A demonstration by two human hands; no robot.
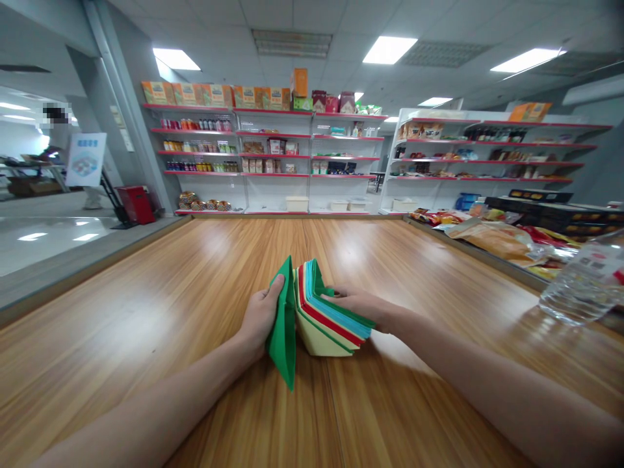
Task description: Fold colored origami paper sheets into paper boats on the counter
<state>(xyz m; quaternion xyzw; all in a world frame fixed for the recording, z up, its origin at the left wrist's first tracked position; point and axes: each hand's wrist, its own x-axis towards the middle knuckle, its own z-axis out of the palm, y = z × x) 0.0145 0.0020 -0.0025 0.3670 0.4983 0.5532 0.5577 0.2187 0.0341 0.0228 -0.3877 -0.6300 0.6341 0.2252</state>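
Note:
Thumb in front, my left hand point(260, 318) grips a green folded-paper piece point(285, 335), held on edge with a point toward the table. Close to its right is a stack of nested folded-paper boxes point(324, 335) in cream, green, red and light blue, tilted on its side. My right hand point(363, 307) is closed on this stack, its fingers reaching into the green innermost box and partly hidden there. The green piece and the stack's left side nearly meet; whether they touch I cannot tell.
Both hands are over a wood-grain table point(146, 325). At its right edge lie snack packets point(492, 240), with a clear plastic bottle point(580, 292) nearer me. Stocked shelves point(273, 136) line the back. A person point(58, 140) stands far left by a sign point(86, 159).

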